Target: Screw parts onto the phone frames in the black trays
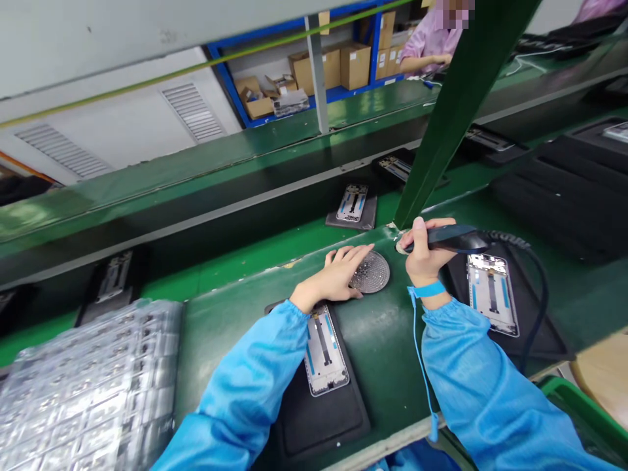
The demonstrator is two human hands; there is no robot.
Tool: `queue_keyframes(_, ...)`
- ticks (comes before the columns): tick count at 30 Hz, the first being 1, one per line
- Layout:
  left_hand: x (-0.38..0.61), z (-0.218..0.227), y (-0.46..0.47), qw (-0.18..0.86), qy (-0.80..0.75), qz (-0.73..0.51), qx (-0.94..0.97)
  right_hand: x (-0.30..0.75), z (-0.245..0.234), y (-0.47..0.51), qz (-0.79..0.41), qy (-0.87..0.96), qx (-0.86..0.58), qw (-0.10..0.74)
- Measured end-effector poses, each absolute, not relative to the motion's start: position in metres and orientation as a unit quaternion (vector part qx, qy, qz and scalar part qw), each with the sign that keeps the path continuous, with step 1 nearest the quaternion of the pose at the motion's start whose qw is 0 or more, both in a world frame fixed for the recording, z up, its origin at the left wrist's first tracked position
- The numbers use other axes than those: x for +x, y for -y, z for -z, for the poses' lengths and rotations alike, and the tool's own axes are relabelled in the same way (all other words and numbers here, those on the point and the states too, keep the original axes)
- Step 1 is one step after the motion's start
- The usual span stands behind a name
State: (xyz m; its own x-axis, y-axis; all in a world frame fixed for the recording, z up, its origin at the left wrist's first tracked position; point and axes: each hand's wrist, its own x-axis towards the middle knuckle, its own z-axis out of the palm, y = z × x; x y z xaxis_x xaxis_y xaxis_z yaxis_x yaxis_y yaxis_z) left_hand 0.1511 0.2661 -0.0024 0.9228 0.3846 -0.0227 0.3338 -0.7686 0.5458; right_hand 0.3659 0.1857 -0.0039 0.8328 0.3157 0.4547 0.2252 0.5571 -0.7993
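My left hand [338, 275] lies flat with fingers stretched out, its fingertips on the edge of a round perforated metal dish [371, 271] on the green bench. My right hand [424, 252] is closed round a dark electric screwdriver [454, 239] with a coiled cable, its tip pointing left near the dish and a small round part. A blue wrist strap [428, 288] with a cord circles my right wrist. One phone frame [324, 347] rests in a black tray [318, 412] under my left forearm. Another phone frame [492, 292] sits in a black tray right of my right hand.
A stack of clear plastic blister trays [93, 386] lies at the left. Beyond the bench, a conveyor carries black trays with phone frames [352, 203]. A green post [456, 98] rises just behind my right hand. A person in pink [432, 39] works far behind, near shelved cardboard boxes.
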Motion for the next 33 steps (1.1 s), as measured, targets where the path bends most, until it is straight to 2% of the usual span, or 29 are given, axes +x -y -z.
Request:
queue_keyframes(5,0.101,-0.016,-0.252,0.273,-0.217,-0.098,0.932,0.351,-0.022,-0.160,-0.092,0.335,-0.436,0.830)
queue_keyframes(8,0.052,-0.010,-0.216,0.221,-0.287,-0.152,0.919,0.336,-0.028,-0.129,-0.230,0.399,-0.402,0.792)
queue_keyframes(12,0.004,0.007,-0.172,0.158,-0.391,-0.161,0.892,0.322,-0.022,-0.101,-0.388,0.450,-0.373,0.712)
queue_keyframes(18,0.001,0.022,-0.144,0.188,-0.372,-0.195,0.888,0.323,-0.015,-0.099,-0.413,0.448,-0.378,0.697)
queue_keyframes(25,0.010,0.014,-0.136,0.231,-0.348,-0.321,0.850,0.318,-0.039,-0.092,-0.420,0.470,-0.335,0.701)
queue_keyframes(33,0.020,-0.004,-0.113,0.347,-0.295,-0.281,0.844,0.265,-0.084,-0.077,-0.488,0.514,-0.229,0.668)
